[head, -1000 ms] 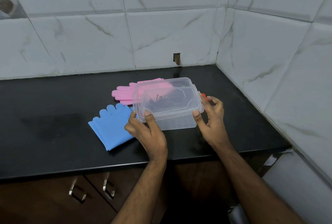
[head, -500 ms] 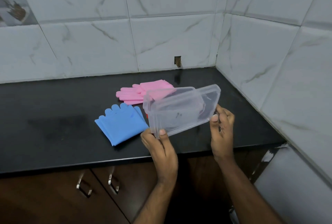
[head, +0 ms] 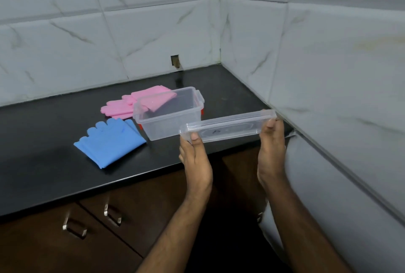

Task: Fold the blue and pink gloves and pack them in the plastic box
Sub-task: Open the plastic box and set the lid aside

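I have the clear lid (head: 228,127) held between both hands, off the box and in front of the table's front edge, near its right end. My left hand (head: 197,158) pinches the lid's left end, thumb on top at the corner and the other fingers curled beneath it. My right hand (head: 270,152) grips the lid's right end, thumb tip pressed on the near rim; I cannot tell how the rest of its fingers lie behind the plastic. The lid's long axis runs left to right, with the right end raised a little higher than the left, and its flat face tilts toward me.

The plastic box (head: 168,112) stands open and upright on the black table (head: 43,141), near the front edge and toward the right end, its long axis running roughly from front left to back right. A red clip shows at its right end and another at its lower left corner. The pink gloves (head: 129,106) lie flat just behind the box on its left, fingers pointing to the left edge, partly seen through the box wall. The blue gloves (head: 110,143) lie flat to the box's left, near the front edge, fingers pointing toward the back, cuffs toward the front edge.
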`<state>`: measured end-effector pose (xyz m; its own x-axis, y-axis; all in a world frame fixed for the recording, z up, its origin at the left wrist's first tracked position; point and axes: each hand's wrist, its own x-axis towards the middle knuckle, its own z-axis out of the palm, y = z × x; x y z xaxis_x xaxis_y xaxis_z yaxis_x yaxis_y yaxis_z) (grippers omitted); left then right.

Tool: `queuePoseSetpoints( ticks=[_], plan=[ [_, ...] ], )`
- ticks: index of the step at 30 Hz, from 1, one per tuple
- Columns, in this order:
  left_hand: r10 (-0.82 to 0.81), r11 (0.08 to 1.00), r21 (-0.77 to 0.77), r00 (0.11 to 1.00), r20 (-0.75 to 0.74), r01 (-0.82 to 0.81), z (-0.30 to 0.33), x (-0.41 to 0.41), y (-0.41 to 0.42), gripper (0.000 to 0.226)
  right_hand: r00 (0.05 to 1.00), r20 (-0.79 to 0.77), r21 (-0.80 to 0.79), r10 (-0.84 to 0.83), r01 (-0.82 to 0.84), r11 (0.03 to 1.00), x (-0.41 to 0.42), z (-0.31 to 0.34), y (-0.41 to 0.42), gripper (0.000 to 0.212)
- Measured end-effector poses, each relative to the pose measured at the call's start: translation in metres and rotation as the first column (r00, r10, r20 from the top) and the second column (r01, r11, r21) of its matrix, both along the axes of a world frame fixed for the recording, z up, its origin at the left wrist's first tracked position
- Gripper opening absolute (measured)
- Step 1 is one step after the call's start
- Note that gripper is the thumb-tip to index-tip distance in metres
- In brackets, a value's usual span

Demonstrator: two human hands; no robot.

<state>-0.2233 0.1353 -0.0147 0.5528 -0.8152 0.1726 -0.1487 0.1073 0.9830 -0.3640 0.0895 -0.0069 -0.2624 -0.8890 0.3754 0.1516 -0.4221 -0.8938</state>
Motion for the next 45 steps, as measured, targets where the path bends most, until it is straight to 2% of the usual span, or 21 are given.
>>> queuePoseSetpoints(
  ticks=[2,4,9,15,21,24,31,34,39,42,45],
  plan=[
    [-0.111,0.992,0.047,0.987,-0.116,0.117,0.007,-0.012,0.0,0.083,0.996,-0.043,-0.032,-0.072,0.071,0.997,-0.011,0.002,0.005,0.037],
    [-0.199,0.978,0.022,0.959,-0.2,0.207,0.017,-0.027,0.002,0.086,0.978,-0.119,-0.093,-0.17,0.16,0.983,-0.02,-0.001,0.008,0.031],
    [-0.325,0.945,-0.052,0.907,-0.267,0.323,0.029,-0.053,0.006,0.088,0.893,-0.32,-0.185,-0.317,0.27,0.945,-0.031,-0.01,0.008,0.028],
    [-0.48,0.877,-0.042,0.866,-0.143,0.479,0.03,-0.066,0.016,0.062,0.759,-0.568,-0.212,-0.319,0.239,0.947,-0.033,-0.016,0.003,0.015],
    [-0.424,0.865,0.097,0.82,-0.385,0.492,0.021,-0.055,0.006,0.071,0.576,-0.782,-0.163,-0.238,0.179,0.97,-0.032,-0.028,-0.009,0.006],
    [-0.412,0.86,0.115,0.809,-0.42,0.498,0.017,-0.051,0.002,0.074,0.542,-0.819,-0.13,-0.187,0.142,0.981,-0.031,-0.033,-0.017,0.004],
    [-0.421,0.861,0.052,0.768,-0.482,0.505,0.019,-0.042,-0.006,0.088,0.576,-0.808,-0.071,-0.124,0.113,0.991,-0.029,-0.037,-0.035,0.007],
    [-0.381,0.885,0.033,0.761,-0.526,0.465,0.021,-0.039,-0.014,0.09,0.548,-0.826,-0.089,-0.131,0.102,0.991,-0.024,-0.038,-0.044,0.018],
    [-0.343,0.903,0.04,0.774,-0.533,0.428,0.021,-0.029,-0.03,0.071,0.515,-0.848,-0.06,-0.124,0.139,0.988,-0.015,-0.038,-0.057,0.038],
    [-0.34,0.902,0.056,0.786,-0.516,0.427,0.021,-0.024,-0.032,0.069,0.504,-0.851,-0.063,-0.148,0.181,0.981,-0.011,-0.036,-0.061,0.039],
    [-0.348,0.899,0.062,0.792,-0.501,0.434,0.022,-0.024,-0.031,0.068,0.485,-0.863,-0.076,-0.142,0.155,0.985,-0.011,-0.033,-0.064,0.037]
  ],
)
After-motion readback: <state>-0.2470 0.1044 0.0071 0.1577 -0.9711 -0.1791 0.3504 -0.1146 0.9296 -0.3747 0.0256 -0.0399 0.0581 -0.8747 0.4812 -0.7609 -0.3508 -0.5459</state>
